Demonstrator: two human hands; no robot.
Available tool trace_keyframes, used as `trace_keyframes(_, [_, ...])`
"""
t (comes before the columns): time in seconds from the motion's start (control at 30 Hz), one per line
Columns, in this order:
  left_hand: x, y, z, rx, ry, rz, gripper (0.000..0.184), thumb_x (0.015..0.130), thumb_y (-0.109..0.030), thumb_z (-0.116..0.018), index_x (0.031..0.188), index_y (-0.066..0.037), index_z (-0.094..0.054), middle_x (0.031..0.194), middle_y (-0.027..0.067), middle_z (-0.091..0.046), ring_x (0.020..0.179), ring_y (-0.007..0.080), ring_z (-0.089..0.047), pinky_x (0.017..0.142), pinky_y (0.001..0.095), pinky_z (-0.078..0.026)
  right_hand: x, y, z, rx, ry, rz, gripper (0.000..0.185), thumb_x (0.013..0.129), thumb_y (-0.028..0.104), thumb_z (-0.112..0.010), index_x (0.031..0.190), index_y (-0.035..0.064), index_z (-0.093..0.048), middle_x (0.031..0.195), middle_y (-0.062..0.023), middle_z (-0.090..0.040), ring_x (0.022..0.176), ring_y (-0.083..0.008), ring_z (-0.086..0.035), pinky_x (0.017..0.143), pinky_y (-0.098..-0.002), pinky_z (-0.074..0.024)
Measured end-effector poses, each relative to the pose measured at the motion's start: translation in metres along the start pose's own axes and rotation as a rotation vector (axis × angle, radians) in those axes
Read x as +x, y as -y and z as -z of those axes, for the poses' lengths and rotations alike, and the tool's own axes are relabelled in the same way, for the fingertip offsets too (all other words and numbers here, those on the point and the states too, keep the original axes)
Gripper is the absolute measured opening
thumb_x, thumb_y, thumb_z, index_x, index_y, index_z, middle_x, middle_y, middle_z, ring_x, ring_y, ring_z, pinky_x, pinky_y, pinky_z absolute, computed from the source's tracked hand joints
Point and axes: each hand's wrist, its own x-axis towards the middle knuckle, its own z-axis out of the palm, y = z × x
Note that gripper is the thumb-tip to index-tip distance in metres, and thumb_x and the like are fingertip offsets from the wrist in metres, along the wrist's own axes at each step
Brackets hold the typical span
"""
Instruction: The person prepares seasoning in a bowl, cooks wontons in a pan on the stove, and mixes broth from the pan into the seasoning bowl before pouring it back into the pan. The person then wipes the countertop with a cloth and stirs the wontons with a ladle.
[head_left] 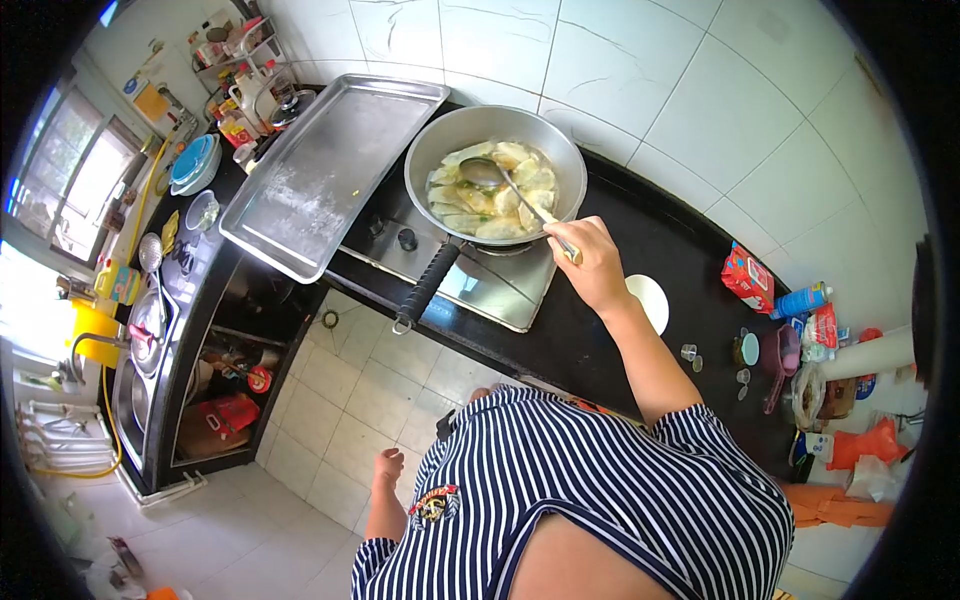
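Note:
A deep metal pan [425, 150] with a black-wrapped handle stands on the gas stove [520, 300]. Pale dumplings [535, 180] and bits of green float in its liquid. My right hand [592, 262] is closed round the handle of a ladle [482, 173], whose bowl rests among the dumplings at the pan's middle. Down by my body, over the tiled floor, my left hand [388, 466] hangs with its fingers curled, touching nothing that shows; whether it holds something small cannot be made out.
A large metal tray [310, 170] with white powder traces lies left of the pan. A white plate [647, 304] is right of my right hand. Packets, a blue bottle [802, 301] and small cups stand at the far right. The sink [140, 390] is at the left.

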Motion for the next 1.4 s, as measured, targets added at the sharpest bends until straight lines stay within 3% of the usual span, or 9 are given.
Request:
trace_keyframes(0.3, [-0.096, -0.026, -0.029, -0.065, 0.001, 0.043, 0.045, 0.090, -0.019, -0.063, 0.132, -0.005, -0.060, 0.109, 0.0127, -0.068, 0.093, 0.0247, -0.066, 0.082, 0.0419, -0.054, -0.004, -0.023, 0.023, -0.029, -0.113, -0.006, 0.033, 0.076, -0.001, -0.076, 0.106, 0.0116, -0.068, 0.094, -0.0059, -0.067, 0.086, -0.0272, -0.060, 0.078, -0.0376, -0.0513])
trace_keyframes(0.67, [-0.114, -0.019, -0.047, 0.005, -0.036, 0.040, 0.042, 0.089, -0.019, -0.066, 0.129, -0.007, -0.062, 0.098, 0.0095, -0.071, 0.082, 0.0208, -0.067, 0.072, 0.0362, -0.053, -0.020, -0.052, 0.028, -0.077, -0.116, 0.008, 0.034, 0.075, -0.001, -0.076, 0.106, 0.0098, -0.068, 0.093, -0.0066, -0.066, 0.087, -0.0280, -0.060, 0.077, -0.0384, -0.0518])
trace_keyframes(0.73, [-0.112, -0.031, -0.048, 0.189, -0.057, 0.085, 0.041, 0.089, -0.019, -0.067, 0.129, -0.007, -0.063, 0.095, 0.0092, -0.071, 0.077, 0.0196, -0.067, 0.066, 0.0341, -0.054, -0.023, -0.049, 0.028, -0.038, -0.096, 0.019, 0.034, 0.075, -0.001, -0.076, 0.106, 0.0099, -0.068, 0.093, -0.0067, -0.066, 0.086, -0.0279, -0.060, 0.076, -0.0382, -0.0519])
trace_keyframes(0.77, [-0.007, 0.069, -0.048, 0.214, -0.019, 0.030, 0.041, 0.089, -0.020, -0.068, 0.128, -0.007, -0.064, 0.094, 0.0104, -0.072, 0.073, 0.0186, -0.067, 0.062, 0.0338, -0.054, -0.023, -0.046, 0.029, -0.012, -0.061, 0.033, 0.034, 0.076, -0.001, -0.076, 0.106, 0.0099, -0.068, 0.093, -0.0066, -0.066, 0.086, -0.0277, -0.061, 0.076, -0.0379, -0.0519])
trace_keyframes(0.87, [0.044, 0.066, -0.027, 0.290, 0.063, -0.200, 0.043, 0.087, -0.023, -0.069, 0.127, -0.007, -0.065, 0.096, 0.0150, -0.073, 0.083, 0.0217, -0.069, 0.074, 0.0349, -0.055, -0.023, -0.041, 0.029, 0.035, -0.022, 0.060, 0.032, 0.077, -0.002, -0.076, 0.106, 0.0099, -0.068, 0.093, -0.0062, -0.066, 0.086, -0.0270, -0.061, 0.077, -0.0376, -0.0520])
trace_keyframes(1.07, [-0.023, -0.067, -0.032, 0.198, -0.125, -0.303, 0.042, 0.089, -0.022, -0.066, 0.127, -0.005, -0.065, 0.099, 0.0169, -0.073, 0.093, 0.0217, -0.069, 0.083, 0.0339, -0.053, -0.029, -0.047, 0.027, -0.055, -0.064, -0.053, 0.035, 0.075, -0.003, -0.076, 0.107, 0.0103, -0.067, 0.094, -0.0068, -0.066, 0.087, -0.0274, -0.060, 0.077, -0.0375, -0.0513])
trace_keyframes(1.2, [-0.027, -0.079, -0.035, 0.220, -0.024, -0.256, 0.042, 0.090, -0.024, -0.065, 0.128, -0.006, -0.065, 0.097, 0.0132, -0.074, 0.088, 0.0207, -0.069, 0.080, 0.0345, -0.054, -0.028, -0.042, 0.034, 0.020, -0.057, 0.009, 0.035, 0.075, -0.003, -0.076, 0.107, 0.0101, -0.067, 0.093, -0.0070, -0.066, 0.087, -0.0273, -0.061, 0.077, -0.0377, -0.0514])
trace_keyframes(1.3, [0.055, 0.001, -0.021, 0.184, 0.133, -0.167, 0.043, 0.089, -0.024, -0.066, 0.129, -0.008, -0.064, 0.095, 0.0147, -0.073, 0.085, 0.0219, -0.069, 0.079, 0.0354, -0.055, -0.028, -0.045, 0.030, 0.038, -0.050, -0.001, 0.034, 0.077, -0.002, -0.076, 0.107, 0.0103, -0.067, 0.094, -0.0071, -0.066, 0.087, -0.0271, -0.061, 0.077, -0.0378, -0.0518])
trace_keyframes(1.4, [-0.003, -0.028, -0.021, 0.376, 0.024, -0.134, 0.043, 0.089, -0.023, -0.065, 0.130, -0.009, -0.064, 0.094, 0.0141, -0.073, 0.085, 0.0224, -0.069, 0.078, 0.0361, -0.055, -0.025, -0.050, 0.027, 0.006, -0.086, -0.010, 0.033, 0.077, -0.002, -0.075, 0.107, 0.0096, -0.067, 0.094, -0.0073, -0.067, 0.086, -0.0271, -0.061, 0.076, -0.0377, -0.0519])
